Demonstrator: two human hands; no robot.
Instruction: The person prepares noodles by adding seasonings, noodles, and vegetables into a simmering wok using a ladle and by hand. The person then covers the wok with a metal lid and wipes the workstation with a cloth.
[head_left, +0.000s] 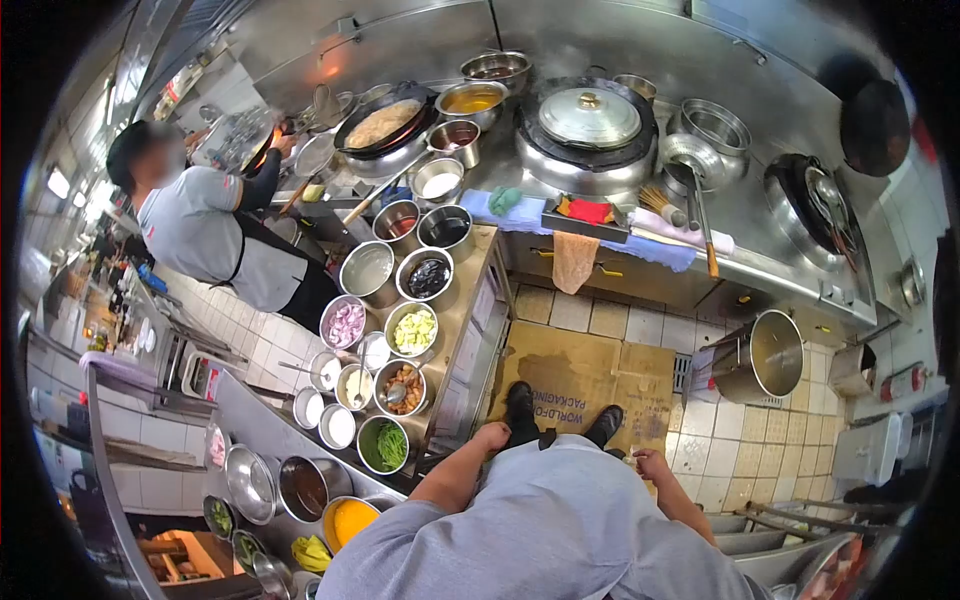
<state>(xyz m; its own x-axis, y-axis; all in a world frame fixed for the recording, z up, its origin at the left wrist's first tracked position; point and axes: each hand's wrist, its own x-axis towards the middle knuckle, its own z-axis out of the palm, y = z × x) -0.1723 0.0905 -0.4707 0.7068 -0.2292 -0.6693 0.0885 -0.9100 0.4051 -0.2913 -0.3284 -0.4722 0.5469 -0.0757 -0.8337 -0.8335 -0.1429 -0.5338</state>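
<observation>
My left hand (490,437) hangs beside my body with its fingers curled, near the edge of the steel side table (462,335). What it holds, if anything, is hidden. My right hand (652,465) is on the other side of my body, also closed; a small pale bit shows at its fingers, too small to name. Closest to my left hand on the table are a pot of cut green vegetables (383,446) and a pot of brown chunks with a spoon (404,388). Below me, my shoes stand on flattened cardboard (560,355).
A lidded wok (590,118) sits on the stove ahead, with a ladle (703,220) and bamboo brush (660,204) at its edge. Another person (215,225) works at a flaming pan on the left. A tall steel pot (775,357) stands on the floor at right.
</observation>
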